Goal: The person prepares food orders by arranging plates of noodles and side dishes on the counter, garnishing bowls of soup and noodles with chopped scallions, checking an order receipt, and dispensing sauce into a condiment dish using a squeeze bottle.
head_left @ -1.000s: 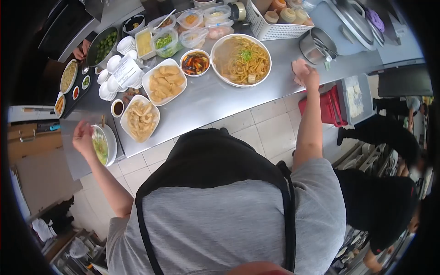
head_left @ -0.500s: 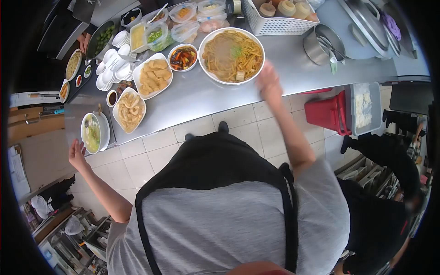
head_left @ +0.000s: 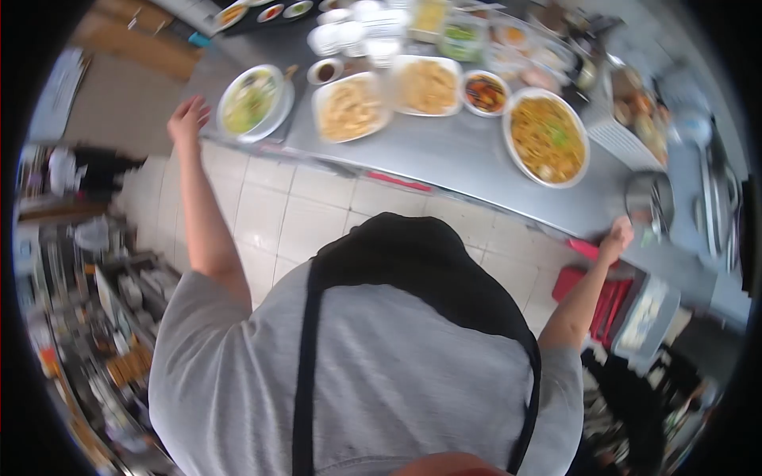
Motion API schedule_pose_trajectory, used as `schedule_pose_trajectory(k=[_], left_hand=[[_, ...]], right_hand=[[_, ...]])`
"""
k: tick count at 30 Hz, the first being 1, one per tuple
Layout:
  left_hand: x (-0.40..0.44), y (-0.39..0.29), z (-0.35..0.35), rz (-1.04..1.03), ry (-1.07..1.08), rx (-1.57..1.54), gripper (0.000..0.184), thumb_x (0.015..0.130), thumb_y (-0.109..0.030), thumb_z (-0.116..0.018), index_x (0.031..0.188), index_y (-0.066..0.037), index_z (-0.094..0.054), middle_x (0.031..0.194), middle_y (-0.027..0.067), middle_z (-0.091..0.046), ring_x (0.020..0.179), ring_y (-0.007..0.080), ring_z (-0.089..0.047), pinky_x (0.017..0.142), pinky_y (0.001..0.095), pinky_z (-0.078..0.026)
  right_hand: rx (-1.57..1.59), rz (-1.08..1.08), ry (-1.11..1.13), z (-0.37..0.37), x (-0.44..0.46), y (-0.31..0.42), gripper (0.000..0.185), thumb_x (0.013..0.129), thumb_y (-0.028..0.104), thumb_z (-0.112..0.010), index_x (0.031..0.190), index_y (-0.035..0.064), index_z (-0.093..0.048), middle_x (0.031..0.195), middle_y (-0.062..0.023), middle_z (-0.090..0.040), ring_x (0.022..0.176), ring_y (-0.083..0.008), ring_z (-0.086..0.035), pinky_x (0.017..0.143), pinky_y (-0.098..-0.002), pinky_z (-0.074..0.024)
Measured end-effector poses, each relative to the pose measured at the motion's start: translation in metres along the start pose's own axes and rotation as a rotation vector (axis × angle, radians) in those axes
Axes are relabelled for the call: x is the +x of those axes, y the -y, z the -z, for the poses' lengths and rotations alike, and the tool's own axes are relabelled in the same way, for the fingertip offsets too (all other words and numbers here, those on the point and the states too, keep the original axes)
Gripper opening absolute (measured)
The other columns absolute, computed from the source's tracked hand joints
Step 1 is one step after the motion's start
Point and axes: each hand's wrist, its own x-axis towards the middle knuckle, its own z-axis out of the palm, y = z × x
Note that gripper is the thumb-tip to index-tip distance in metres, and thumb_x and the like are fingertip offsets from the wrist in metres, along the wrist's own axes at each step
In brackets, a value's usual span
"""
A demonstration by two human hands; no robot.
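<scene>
My left hand point(head_left: 189, 119) is at the counter's left end, fingers apart and holding nothing, just left of a white bowl of greenish soup point(head_left: 248, 103) on a plate point(head_left: 283, 115). My right hand point(head_left: 617, 236) is by the counter's front edge, just below a metal pot point(head_left: 652, 194) with utensils in it; blur hides how its fingers lie. Between the hands stand two white dishes of pale golden fried food point(head_left: 349, 109) point(head_left: 429, 86), a small bowl of dark, glossy food point(head_left: 486, 93) and a large bowl of noodles point(head_left: 546, 136) topped with green bits.
Behind the dishes are a sauce cup point(head_left: 325, 71), stacked white cups point(head_left: 349, 33), tubs of ingredients point(head_left: 462, 38) and a white basket of bottles point(head_left: 623, 135). Below the counter at right are a red bin point(head_left: 591, 297) and a grey tub point(head_left: 647, 313). Dark-clothed people point(head_left: 635, 389) stand at lower right.
The view has swung, so the counter and dishes now slant down to the right. My right hand has gone from beside the noodle bowl to near the pot. My left stays by the soup.
</scene>
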Motion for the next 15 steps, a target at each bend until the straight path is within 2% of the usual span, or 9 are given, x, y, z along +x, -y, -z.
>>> schedule_pose_trajectory(k=[1,4,6,8,9,10,12,13,15], left_hand=[[-0.001,0.006,0.011,-0.010,-0.018,-0.028,0.025,0.076,-0.013,-0.061,0.098,-0.001,-0.060,0.087,0.0085,-0.062,0.073,0.0191,-0.062,0.059,0.0252,-0.049],[0.020,0.069,0.047,0.092,-0.075,-0.112,0.015,0.076,-0.007,-0.057,0.089,0.000,-0.059,0.078,0.0097,-0.061,0.062,0.0183,-0.061,0.051,0.0263,-0.049],[0.027,0.128,0.054,0.229,-0.072,-0.088,0.016,0.077,-0.008,-0.054,0.089,0.002,-0.058,0.073,0.0098,-0.060,0.057,0.0172,-0.059,0.050,0.0253,-0.049],[0.015,0.175,0.048,0.314,0.204,-0.004,0.019,0.079,-0.016,-0.051,0.085,0.000,-0.057,0.069,0.0095,-0.059,0.057,0.0163,-0.059,0.052,0.0249,-0.049],[0.013,0.201,0.032,0.525,0.191,-0.060,0.023,0.080,-0.014,-0.049,0.094,0.003,-0.054,0.081,0.0127,-0.060,0.069,0.0205,-0.061,0.062,0.0298,-0.052],[-0.003,0.206,0.020,0.519,0.318,-0.153,0.024,0.082,-0.016,-0.048,0.094,0.004,-0.052,0.085,0.0166,-0.059,0.076,0.0244,-0.061,0.068,0.0322,-0.053],[-0.026,0.187,-0.006,0.684,0.370,-0.468,0.029,0.084,-0.015,-0.044,0.105,0.005,-0.043,0.097,0.0217,-0.055,0.086,0.0298,-0.058,0.077,0.0349,-0.050],[-0.021,0.207,-0.019,0.682,0.427,-0.629,0.035,0.084,-0.015,-0.046,0.111,0.005,-0.036,0.102,0.0239,-0.052,0.091,0.0320,-0.057,0.080,0.0370,-0.049],[-0.021,0.211,-0.034,0.688,0.355,-0.692,0.036,0.085,-0.017,-0.047,0.111,0.005,-0.036,0.106,0.0253,-0.049,0.094,0.0329,-0.055,0.081,0.0383,-0.048]], right_hand=[[0.007,-0.041,0.129,-0.006,0.001,0.018,0.035,0.087,0.016,-0.032,0.116,0.0064,-0.048,0.116,-0.0177,-0.049,0.108,-0.0343,-0.045,0.092,-0.0378,-0.0352],[0.023,0.259,-0.011,0.004,-0.044,0.111,0.047,0.071,-0.001,-0.038,0.115,0.0104,-0.051,0.117,-0.0211,-0.047,0.110,-0.0363,-0.043,0.090,-0.0412,-0.0352],[0.099,0.348,-0.046,0.018,-0.092,0.163,0.049,0.070,-0.003,-0.039,0.115,0.0102,-0.050,0.116,-0.0225,-0.047,0.107,-0.0377,-0.044,0.088,-0.0415,-0.0368],[0.181,0.440,-0.018,0.040,-0.137,0.207,0.048,0.070,-0.005,-0.042,0.115,0.0080,-0.050,0.111,-0.0223,-0.051,0.100,-0.0360,-0.050,0.082,-0.0391,-0.0417],[0.196,0.459,0.041,0.051,-0.157,0.226,0.046,0.071,-0.005,-0.044,0.115,0.0060,-0.050,0.107,-0.0208,-0.054,0.094,-0.0329,-0.055,0.078,-0.0363,-0.0450],[0.192,0.471,0.040,0.067,-0.171,0.246,0.046,0.071,-0.005,-0.044,0.115,0.0060,-0.050,0.107,-0.0208,-0.054,0.094,-0.0329,-0.055,0.078,-0.0363,-0.0450],[0.637,0.041,0.755,0.107,-0.188,0.286,0.038,0.076,-0.004,-0.047,0.111,0.0067,-0.055,0.097,-0.0126,-0.060,0.072,-0.0156,-0.060,0.063,-0.0253,-0.0491],[0.631,0.040,0.753,0.119,-0.199,0.301,0.038,0.076,-0.004,-0.047,0.111,0.0067,-0.055,0.097,-0.0126,-0.060,0.072,-0.0156,-0.060,0.063,-0.0253,-0.0491],[1.143,-0.278,0.781,0.138,-0.215,0.322,0.031,0.082,0.002,-0.047,0.111,0.0065,-0.055,0.090,-0.0078,-0.061,0.066,-0.0052,-0.056,0.054,-0.0161,-0.0457]])
